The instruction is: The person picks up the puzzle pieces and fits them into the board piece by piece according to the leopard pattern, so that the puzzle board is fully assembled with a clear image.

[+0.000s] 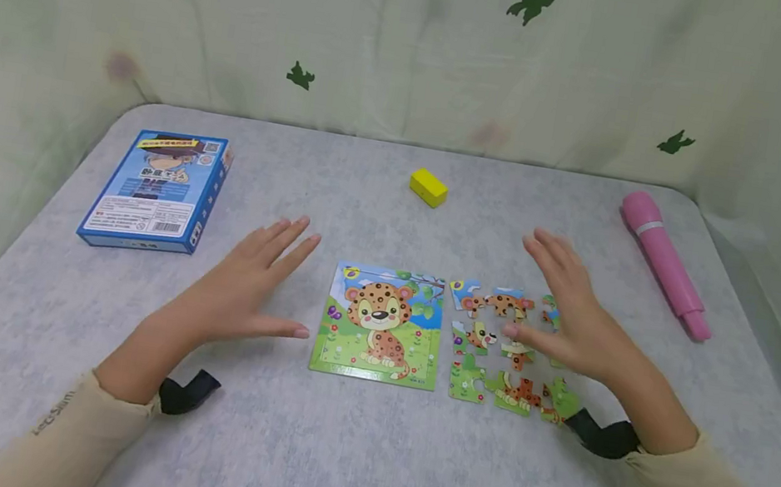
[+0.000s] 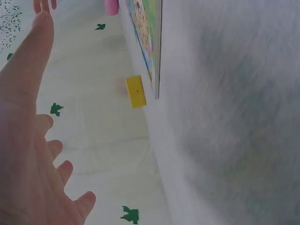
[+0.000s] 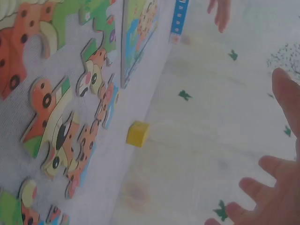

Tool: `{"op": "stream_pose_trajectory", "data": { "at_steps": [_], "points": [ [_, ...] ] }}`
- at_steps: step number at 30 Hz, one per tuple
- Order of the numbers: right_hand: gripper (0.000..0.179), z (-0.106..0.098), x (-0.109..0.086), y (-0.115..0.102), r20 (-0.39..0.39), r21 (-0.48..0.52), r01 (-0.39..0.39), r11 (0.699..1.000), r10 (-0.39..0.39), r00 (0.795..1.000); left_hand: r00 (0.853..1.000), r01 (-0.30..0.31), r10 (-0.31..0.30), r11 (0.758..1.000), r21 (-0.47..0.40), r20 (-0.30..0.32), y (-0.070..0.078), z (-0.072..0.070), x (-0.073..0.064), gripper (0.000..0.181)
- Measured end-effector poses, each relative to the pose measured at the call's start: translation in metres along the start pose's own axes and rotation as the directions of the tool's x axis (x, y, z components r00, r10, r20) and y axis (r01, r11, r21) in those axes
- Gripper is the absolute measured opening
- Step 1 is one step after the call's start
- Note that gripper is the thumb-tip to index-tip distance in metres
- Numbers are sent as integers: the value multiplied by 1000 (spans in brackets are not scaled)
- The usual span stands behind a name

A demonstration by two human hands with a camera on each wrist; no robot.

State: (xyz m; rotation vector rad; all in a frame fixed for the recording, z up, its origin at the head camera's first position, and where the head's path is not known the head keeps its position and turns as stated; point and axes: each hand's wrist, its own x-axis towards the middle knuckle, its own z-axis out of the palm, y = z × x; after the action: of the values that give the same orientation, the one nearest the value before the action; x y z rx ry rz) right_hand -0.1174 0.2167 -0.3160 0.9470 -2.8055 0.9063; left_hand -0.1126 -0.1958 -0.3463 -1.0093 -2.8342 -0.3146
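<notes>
A square puzzle board (image 1: pixel 380 326) printed with a seated leopard cub lies flat near the middle of the table. To its right several loose jigsaw pieces (image 1: pixel 468 380) are laid out in rough rows, spaced apart. My left hand (image 1: pixel 243 289) hovers left of the board, fingers spread and thumb pointing toward its edge, holding nothing. Over the right side of the pieces, my right hand (image 1: pixel 579 322) is spread too and overlaps some of them in the head view. The right wrist view shows leopard-spotted pieces (image 3: pixel 51 105) close up, with the palm empty.
A blue card-game box (image 1: pixel 156 192) lies at the left of the table. Behind the board sits a small yellow block (image 1: pixel 428 188). A pink microphone-shaped object (image 1: pixel 666 261) lies at the right. A pale curtain (image 1: pixel 405 44) with green bird shapes hangs behind the table.
</notes>
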Motion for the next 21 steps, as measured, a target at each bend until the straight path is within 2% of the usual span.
{"op": "stream_pose_trajectory", "data": {
  "at_steps": [3, 6, 11, 13, 17, 21],
  "points": [
    [88, 9, 8, 4, -35, 117, -16, 993, 21, 999, 1000, -5, 4, 995, -103, -13, 4, 12, 5, 105],
    [80, 22, 16, 11, -68, 207, -21, 978, 36, 997, 1000, 8, -8, 981, -195, -1, 9, 21, 8, 104],
    [70, 42, 23, 23, -72, 324, -24, 946, 50, 996, 996, 73, -55, 948, -311, 65, 15, 32, 12, 100],
    [67, 49, 25, 29, -47, 351, -45, 935, 66, 997, 991, 113, -79, 928, -355, 108, 16, 36, 12, 97],
    [59, 57, 26, 37, 62, 380, -153, 912, 139, 988, 974, 185, -111, 893, -411, 197, 14, 44, 9, 93],
    [56, 58, 25, 38, 166, 362, -225, 905, 175, 971, 965, 207, -112, 882, -424, 238, 12, 50, 8, 88]
  ]
}}
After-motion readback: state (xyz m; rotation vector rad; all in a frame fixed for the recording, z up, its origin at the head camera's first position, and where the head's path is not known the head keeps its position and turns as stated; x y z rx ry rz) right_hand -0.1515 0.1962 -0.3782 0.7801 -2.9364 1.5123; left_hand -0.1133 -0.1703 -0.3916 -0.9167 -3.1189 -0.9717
